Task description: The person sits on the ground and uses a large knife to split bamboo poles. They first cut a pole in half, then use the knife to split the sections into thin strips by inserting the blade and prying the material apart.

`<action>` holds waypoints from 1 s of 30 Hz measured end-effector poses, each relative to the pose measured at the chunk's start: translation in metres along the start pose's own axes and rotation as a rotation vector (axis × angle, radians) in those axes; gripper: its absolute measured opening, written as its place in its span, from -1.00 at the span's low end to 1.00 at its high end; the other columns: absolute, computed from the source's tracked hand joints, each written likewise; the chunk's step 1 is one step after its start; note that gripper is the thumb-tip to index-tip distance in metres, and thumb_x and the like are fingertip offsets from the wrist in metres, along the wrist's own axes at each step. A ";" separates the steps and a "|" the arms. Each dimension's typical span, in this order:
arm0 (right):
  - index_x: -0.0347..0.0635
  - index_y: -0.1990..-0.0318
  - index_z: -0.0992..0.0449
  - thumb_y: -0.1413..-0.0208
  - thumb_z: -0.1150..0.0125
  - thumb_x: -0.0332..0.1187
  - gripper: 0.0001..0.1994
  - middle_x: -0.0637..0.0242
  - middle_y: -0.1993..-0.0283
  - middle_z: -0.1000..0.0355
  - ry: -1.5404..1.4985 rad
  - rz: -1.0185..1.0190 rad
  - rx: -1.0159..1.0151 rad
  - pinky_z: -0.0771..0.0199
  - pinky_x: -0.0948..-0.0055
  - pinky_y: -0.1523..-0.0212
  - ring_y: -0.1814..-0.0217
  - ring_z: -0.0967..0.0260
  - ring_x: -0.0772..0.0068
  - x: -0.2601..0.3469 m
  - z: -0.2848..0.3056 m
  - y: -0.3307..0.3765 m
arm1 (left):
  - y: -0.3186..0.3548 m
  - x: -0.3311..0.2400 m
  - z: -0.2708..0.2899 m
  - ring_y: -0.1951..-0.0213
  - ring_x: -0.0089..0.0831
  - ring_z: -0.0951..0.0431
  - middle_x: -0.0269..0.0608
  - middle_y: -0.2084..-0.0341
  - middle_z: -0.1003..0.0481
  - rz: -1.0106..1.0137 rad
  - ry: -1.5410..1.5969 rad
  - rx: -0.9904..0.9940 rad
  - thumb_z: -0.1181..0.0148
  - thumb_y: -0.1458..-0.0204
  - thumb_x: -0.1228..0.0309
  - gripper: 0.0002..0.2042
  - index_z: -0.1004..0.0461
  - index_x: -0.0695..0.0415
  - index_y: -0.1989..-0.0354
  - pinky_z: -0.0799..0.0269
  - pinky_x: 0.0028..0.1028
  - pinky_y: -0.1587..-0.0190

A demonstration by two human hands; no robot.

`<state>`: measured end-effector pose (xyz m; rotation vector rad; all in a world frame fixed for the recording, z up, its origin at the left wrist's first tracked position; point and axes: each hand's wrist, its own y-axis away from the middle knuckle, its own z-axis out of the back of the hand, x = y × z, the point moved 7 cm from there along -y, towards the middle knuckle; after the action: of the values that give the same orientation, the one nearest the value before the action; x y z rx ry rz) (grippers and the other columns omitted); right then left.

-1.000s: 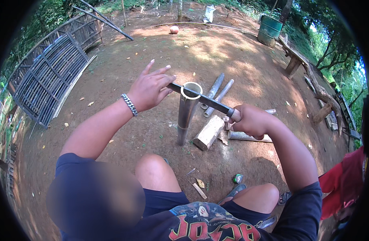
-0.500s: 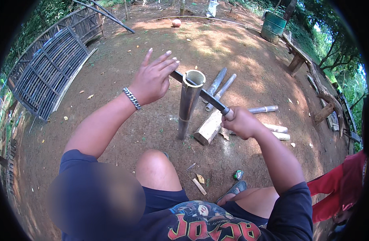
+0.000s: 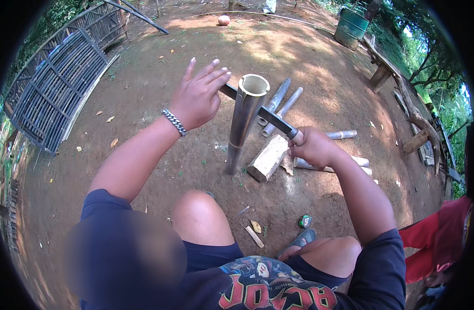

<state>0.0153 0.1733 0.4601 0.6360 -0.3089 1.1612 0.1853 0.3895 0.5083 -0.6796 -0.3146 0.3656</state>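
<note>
The right hand is holding the handle of a knife, fingers curled tight, seemingly to steer the blade. The left hand is holding its fingers straight and spread, its heel beside the blade's far end, probably for pressing there without gripping the edge. Between them a bamboo tube is standing on the ground; the blade is crossing it below the notched rim, its middle hidden, perhaps lodged there and steadying the tube. Beside the tube's foot a wooden block is lying; beyond, bamboo pieces are lying side by side; toward the ground's far edge a ball is resting.
</note>
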 end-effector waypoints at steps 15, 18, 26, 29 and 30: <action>-0.23 0.27 -0.47 -0.04 -0.34 -0.29 -0.77 0.25 0.52 -0.45 -0.120 0.013 0.176 -0.43 0.32 0.46 0.51 -0.44 0.41 -0.014 -0.027 -0.019 | -0.037 0.003 -0.011 0.06 -0.29 -0.60 -0.25 0.28 -0.64 -0.156 -0.146 0.544 -0.28 -0.07 0.14 -0.74 -0.58 0.06 0.21 -0.07 -0.07 -0.42; -0.25 0.25 -0.45 -0.04 -0.36 -0.29 -0.73 0.27 0.56 -0.40 -0.335 0.030 0.286 -0.35 0.40 0.66 0.58 -0.40 0.48 -0.010 -0.032 -0.025 | -0.040 0.016 -0.026 0.29 -0.21 -0.62 -0.22 0.46 -0.61 -0.276 -0.125 0.558 -0.28 -0.08 0.16 -0.77 -0.55 0.07 0.32 -0.26 -0.14 -0.33; -0.28 0.17 -0.47 -0.04 -0.27 -0.31 -0.73 0.12 0.45 -0.47 0.001 -0.002 -0.026 -0.49 0.24 0.41 0.46 -0.51 0.21 -0.009 -0.017 -0.032 | -0.049 0.012 -0.035 0.33 -0.22 -0.61 -0.21 0.53 -0.56 -0.317 -0.032 0.287 -0.30 -0.05 0.21 -0.79 -0.53 0.07 0.33 -0.26 -0.17 -0.34; -0.30 0.17 -0.49 -0.05 -0.23 -0.36 -0.77 0.07 0.36 -0.52 0.082 0.058 -0.117 -0.49 0.21 0.17 0.30 -0.52 0.13 -0.013 -0.009 -0.036 | -0.054 0.012 -0.039 0.32 -0.23 -0.62 -0.21 0.52 -0.56 -0.309 -0.025 0.267 -0.26 -0.09 0.18 -0.79 -0.51 0.06 0.36 -0.18 -0.18 -0.39; -0.30 0.20 -0.48 -0.04 -0.25 -0.37 -0.78 0.10 0.37 -0.52 0.065 0.051 -0.127 -0.48 0.24 0.18 0.30 -0.51 0.19 -0.014 -0.008 -0.038 | -0.055 0.013 -0.040 0.31 -0.23 -0.62 -0.21 0.52 -0.56 -0.305 -0.024 0.273 -0.24 -0.11 0.16 -0.77 -0.50 0.05 0.38 -0.15 -0.19 -0.41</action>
<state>0.0443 0.1583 0.4351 0.4803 -0.3429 1.1983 0.2250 0.3330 0.5169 -0.3516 -0.3771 0.1217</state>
